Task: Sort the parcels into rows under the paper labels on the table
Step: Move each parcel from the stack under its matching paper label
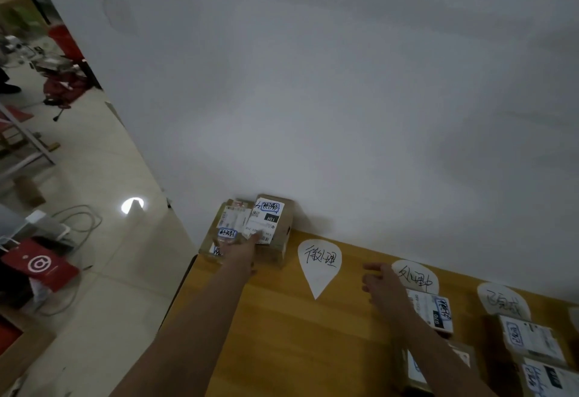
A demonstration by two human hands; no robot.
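Parcels [250,227] stacked against wall [344,99]

Left hand [238,248] fingers blurred on parcels [250,227], bottom-right parcel [546,379] cut off by edge

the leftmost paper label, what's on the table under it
Bare wood below the leftmost paper label, no parcels in that row yet. The right hand hovers beside it; the left hand reaches the parcel pile.

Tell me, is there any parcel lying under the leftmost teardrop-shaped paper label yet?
No. The wooden table below the leftmost paper label is bare, while the unsorted parcels sit stacked at the far left corner by the left hand.
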